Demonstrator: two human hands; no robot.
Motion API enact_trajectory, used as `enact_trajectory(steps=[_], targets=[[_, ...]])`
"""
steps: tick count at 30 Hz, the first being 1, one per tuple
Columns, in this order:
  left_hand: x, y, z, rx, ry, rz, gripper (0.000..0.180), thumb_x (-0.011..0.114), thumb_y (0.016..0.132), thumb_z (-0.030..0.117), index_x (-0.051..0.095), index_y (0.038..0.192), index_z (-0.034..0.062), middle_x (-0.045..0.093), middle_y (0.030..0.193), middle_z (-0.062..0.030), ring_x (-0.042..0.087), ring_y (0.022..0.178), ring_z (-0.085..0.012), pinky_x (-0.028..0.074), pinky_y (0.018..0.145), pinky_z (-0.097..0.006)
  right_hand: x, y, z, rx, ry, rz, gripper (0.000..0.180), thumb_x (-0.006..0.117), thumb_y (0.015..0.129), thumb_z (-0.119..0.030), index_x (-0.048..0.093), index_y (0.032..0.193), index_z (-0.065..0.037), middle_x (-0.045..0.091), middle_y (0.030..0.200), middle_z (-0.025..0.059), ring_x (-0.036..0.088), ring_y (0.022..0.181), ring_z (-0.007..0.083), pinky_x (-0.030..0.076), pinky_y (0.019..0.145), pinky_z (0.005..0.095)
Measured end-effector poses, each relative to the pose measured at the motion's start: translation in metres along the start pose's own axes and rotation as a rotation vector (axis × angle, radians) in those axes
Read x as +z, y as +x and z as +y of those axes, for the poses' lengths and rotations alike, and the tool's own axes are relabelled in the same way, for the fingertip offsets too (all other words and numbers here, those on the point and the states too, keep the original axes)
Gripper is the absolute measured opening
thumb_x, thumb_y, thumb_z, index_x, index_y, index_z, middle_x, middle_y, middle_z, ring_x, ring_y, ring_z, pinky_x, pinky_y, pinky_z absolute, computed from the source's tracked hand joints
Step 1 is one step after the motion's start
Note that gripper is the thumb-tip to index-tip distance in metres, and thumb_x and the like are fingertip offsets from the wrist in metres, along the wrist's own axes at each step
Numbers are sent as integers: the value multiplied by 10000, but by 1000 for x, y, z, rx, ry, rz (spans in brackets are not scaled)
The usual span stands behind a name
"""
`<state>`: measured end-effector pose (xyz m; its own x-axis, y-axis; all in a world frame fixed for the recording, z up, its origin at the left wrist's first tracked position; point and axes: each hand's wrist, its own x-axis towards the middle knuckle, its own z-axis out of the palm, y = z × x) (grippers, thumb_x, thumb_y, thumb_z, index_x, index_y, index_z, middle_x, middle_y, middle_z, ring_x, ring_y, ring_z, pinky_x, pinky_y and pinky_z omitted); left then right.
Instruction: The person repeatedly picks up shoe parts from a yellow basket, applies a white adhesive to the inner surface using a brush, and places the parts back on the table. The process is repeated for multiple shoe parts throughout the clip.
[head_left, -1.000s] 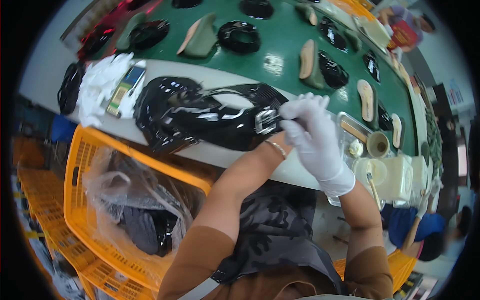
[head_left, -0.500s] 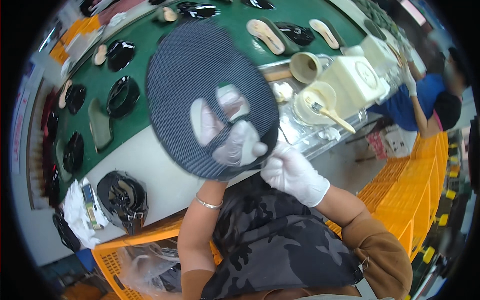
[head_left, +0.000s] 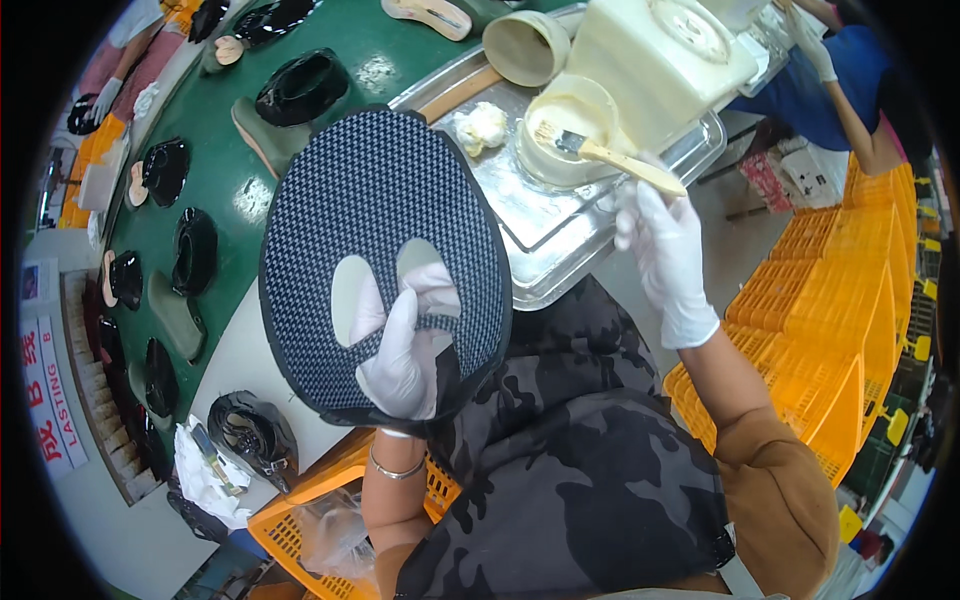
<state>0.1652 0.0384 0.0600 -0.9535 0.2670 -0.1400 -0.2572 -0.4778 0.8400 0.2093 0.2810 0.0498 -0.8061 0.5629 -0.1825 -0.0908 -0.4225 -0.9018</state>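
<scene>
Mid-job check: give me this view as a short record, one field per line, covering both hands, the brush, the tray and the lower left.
Left hand: gripping a checked fabric piece, thumb in front of it
Right hand: at the handle end of the paintbrush; closed grip unclear
Paintbrush: bristle end at the pale tub's opening, handle across its rim
Metal tray: holds the tub, crumpled wad and wooden strip
Lower left: glossy black piece beside crumpled white material

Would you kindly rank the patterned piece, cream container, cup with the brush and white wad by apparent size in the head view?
1. Patterned piece, clearly largest
2. Cream container
3. Cup with the brush
4. White wad
</scene>
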Motion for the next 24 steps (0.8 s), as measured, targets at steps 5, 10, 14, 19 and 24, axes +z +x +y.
enact_trajectory(steps=[5, 10, 14, 19, 24], targets=[[5, -13, 11, -112, 57, 142, 459, 401, 876, 22, 275, 1315, -23, 556, 1069, -194, 569, 870, -211, 454, 800, -320, 2, 24, -11, -148, -134, -62, 210, 522, 879, -84, 541, 1078, -19, 555, 884, 37, 498, 612, 45, 425, 502, 171], [-7, -15, 17, -85, 215, 89, 358, 385, 882, 17, 371, 1230, -65, 579, 991, -253, 590, 667, -238, 503, 586, -294, 8, 48, -32, -788, -596, -262, 182, 540, 855, -48, 570, 1034, -38, 562, 928, 40, 548, 712, 130, 460, 642, 230], [-21, -15, 20, -84, 283, -115, 381, 350, 878, -7, 372, 1258, -3, 562, 986, -299, 586, 673, -239, 513, 598, -316, 15, 66, -28, -976, -819, -397, 181, 559, 833, -51, 571, 1013, -64, 571, 943, 84, 580, 849, 207, 461, 748, 275], [-14, -11, 27, -103, 389, -241, 410, 357, 858, -1, 359, 1267, -32, 533, 1067, -280, 579, 621, -209, 506, 562, -296, 15, 68, -27, -774, -725, -543, 162, 527, 857, -66, 566, 1014, -68, 580, 890, 94, 585, 864, 226, 470, 734, 275], [-8, 0, 30, -181, 458, -292, 397, 383, 846, 7, 391, 1236, -67, 523, 1019, -187, 579, 574, -204, 477, 480, -267, 13, 58, -42, -515, -551, -363, 153, 460, 905, -112, 547, 1007, -38, 593, 952, 68, 581, 786, 120, 476, 690, 221]])
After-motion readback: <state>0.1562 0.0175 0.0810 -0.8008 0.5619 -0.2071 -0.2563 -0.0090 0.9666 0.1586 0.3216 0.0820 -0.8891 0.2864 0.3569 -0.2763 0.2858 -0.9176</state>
